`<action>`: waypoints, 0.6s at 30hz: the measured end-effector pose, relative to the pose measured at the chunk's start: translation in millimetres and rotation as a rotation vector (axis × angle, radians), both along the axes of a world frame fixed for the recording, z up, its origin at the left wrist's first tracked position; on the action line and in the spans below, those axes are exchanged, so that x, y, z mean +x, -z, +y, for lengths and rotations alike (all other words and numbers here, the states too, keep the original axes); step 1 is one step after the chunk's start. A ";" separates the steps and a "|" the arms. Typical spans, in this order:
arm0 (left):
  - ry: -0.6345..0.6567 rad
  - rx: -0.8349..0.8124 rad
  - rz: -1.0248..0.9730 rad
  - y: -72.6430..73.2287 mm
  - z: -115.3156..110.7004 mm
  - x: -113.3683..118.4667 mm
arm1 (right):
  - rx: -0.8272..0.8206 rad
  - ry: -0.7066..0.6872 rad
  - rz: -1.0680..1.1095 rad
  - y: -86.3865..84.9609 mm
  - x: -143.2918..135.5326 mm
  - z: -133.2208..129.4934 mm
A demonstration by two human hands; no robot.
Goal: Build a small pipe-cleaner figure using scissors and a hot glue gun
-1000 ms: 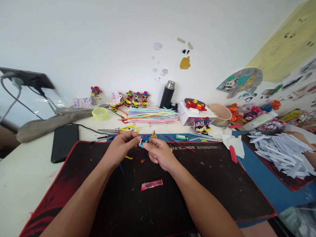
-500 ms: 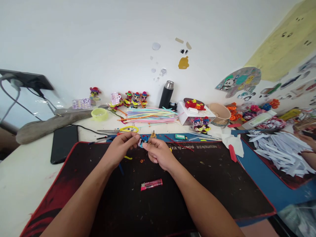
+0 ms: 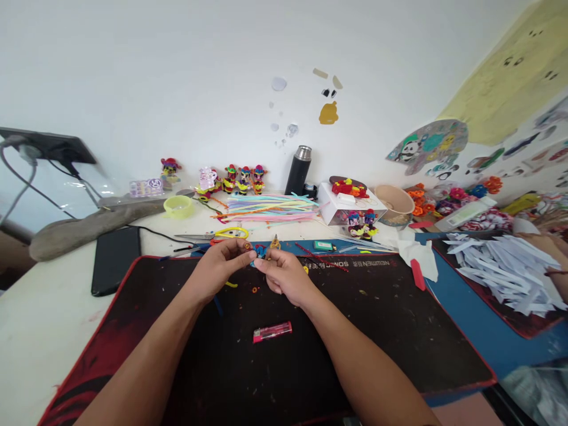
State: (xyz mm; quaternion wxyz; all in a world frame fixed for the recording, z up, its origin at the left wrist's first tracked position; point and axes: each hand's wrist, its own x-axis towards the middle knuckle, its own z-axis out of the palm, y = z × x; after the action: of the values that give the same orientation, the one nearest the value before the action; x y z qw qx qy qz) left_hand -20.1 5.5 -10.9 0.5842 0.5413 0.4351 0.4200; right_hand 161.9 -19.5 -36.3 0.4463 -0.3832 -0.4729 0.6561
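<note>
Between my two hands is a small blue pipe-cleaner figure (image 3: 260, 252), mostly covered by my fingers. My left hand (image 3: 223, 264) pinches its left side, thumb and forefinger together. From the other side my right hand (image 3: 285, 272) grips it, thumb in front and fingers curled. A bit of orange shows at my left fingertips, too small to make out. Below my hands, a pink lighter (image 3: 272, 332) lies on the black desk mat (image 3: 377, 331). A tiny orange ring (image 3: 254, 290) and a yellow pipe-cleaner scrap (image 3: 231, 284) rest close under my fingers.
Behind my hands lie yellow-handled scissors (image 3: 234, 232) and a bundle of pastel pipe cleaners (image 3: 270, 208). Several finished figures (image 3: 245, 179) and a black thermos (image 3: 299, 171) stand along the wall. A phone (image 3: 116, 260) is left; white paper strips (image 3: 506, 272) lie right, beside another person's arm.
My left fingers have shifted slightly right and closer to my right hand, around the blue figure. The other person's arm at the far right has moved a little.
</note>
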 end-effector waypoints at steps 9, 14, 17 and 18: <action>0.010 0.004 -0.008 5.7 2.0 0.3 | 0.011 0.001 -0.028 1.3 1.2 0.3; 0.031 -0.018 -0.002 14.8 6.5 -1.1 | 0.024 0.017 -0.039 7.1 0.4 4.0; 0.067 -0.045 -0.016 18.0 8.4 -3.8 | 0.054 0.015 -0.062 12.2 1.0 6.8; 0.077 -0.051 -0.016 18.3 8.8 -4.6 | 0.059 0.010 -0.068 13.9 1.5 7.5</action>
State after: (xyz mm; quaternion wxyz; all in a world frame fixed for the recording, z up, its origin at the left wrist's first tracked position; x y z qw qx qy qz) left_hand -24.7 14.3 -29.2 0.6172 0.5392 0.4197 0.3901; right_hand 163.4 -12.0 -50.2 0.4443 -0.3944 -0.5051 0.6260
